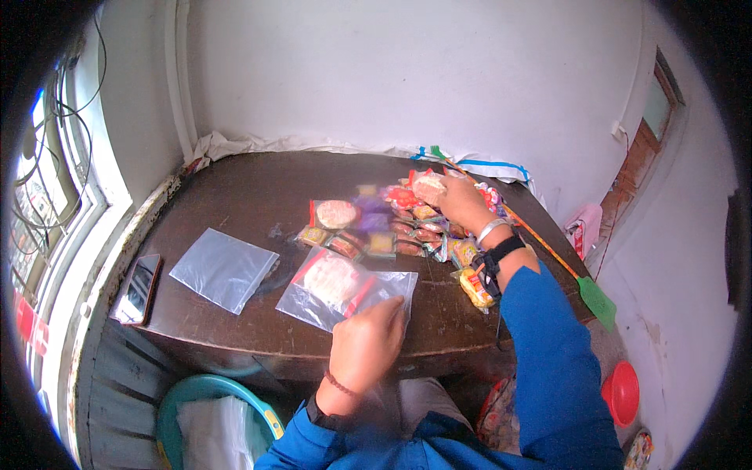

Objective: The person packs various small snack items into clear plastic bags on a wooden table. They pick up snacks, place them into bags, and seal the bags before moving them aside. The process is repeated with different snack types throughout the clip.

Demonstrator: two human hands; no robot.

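Note:
My left hand (371, 338) grips the open-looking near edge of a clear plastic bag (305, 305) near the table's front edge. A round pale snack in a red-edged wrapper (331, 279) lies in or on that bag; which one I cannot tell. Farther back on the right, my right hand (464, 202) holds another red-edged packet with a round snack (427, 187), above a pile of small wrapped snacks (426, 226). A similar round packet (336, 214) lies left of the pile. A flat clear bag (225, 269) lies at the left.
A phone (141, 288) lies at the table's left edge. A green fly swatter (596, 299) rests along the right side. A yellow snack packet (476, 289) lies near my right forearm. Below stand a teal basin (200, 385) holding plastic bags (217, 432) and a red bowl (621, 393).

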